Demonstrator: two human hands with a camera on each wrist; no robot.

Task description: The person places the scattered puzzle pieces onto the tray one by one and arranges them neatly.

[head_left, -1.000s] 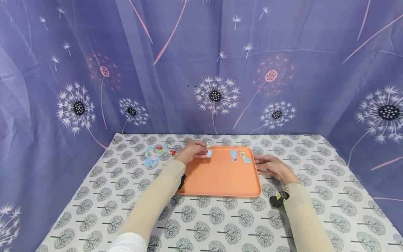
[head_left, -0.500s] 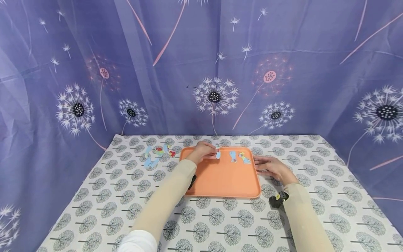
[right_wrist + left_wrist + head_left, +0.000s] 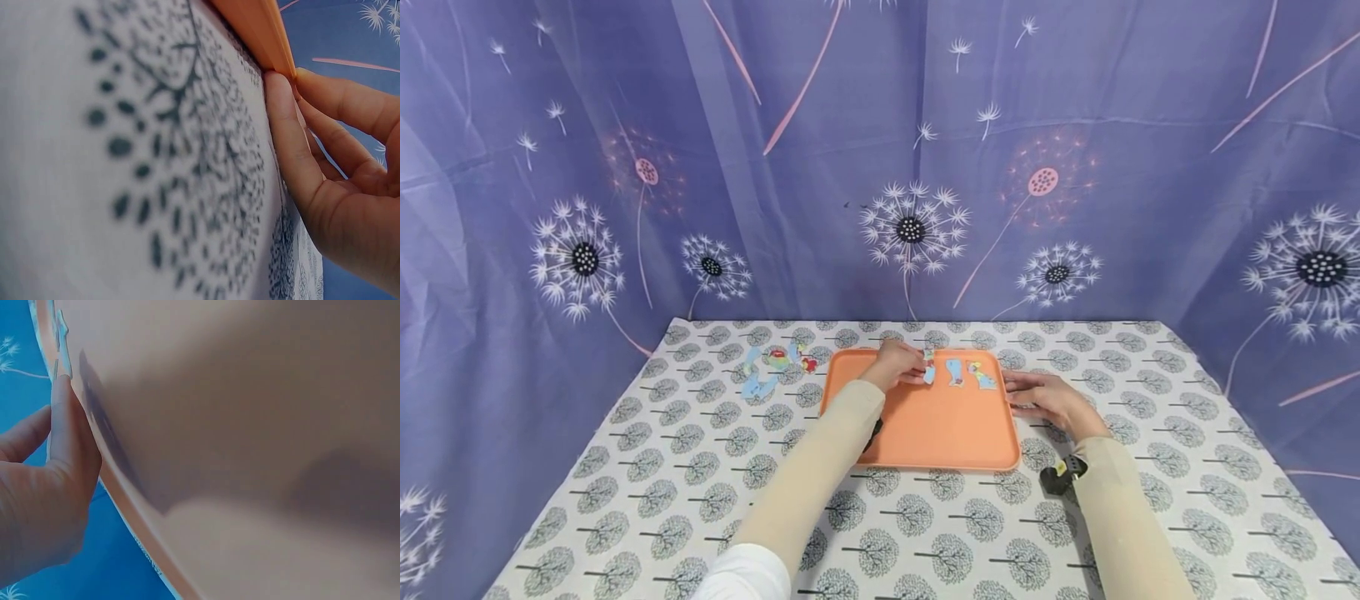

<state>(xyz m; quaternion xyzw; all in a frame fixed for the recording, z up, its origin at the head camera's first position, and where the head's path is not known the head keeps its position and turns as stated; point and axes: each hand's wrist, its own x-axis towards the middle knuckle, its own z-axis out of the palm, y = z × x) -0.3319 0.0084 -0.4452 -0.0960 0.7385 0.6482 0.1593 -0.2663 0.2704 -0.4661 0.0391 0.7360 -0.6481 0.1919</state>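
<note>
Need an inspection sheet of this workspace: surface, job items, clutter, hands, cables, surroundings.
Surface: white tree-print cloth, with an orange tray on it.
Job items: two printed pieces on the tray's far right part; a held piece just left of them; loose pieces on the cloth left of the tray, exact count too small to tell.
Clutter: nothing seen.
Left hand: fingertips on the held piece; whether it rests on the tray, cannot tell.
Right hand: thumb and fingertips at the tray's right rim.
Cables: nothing seen; a black device sits at the right wrist.
Surroundings: purple dandelion-print curtain behind and at both sides.
</note>
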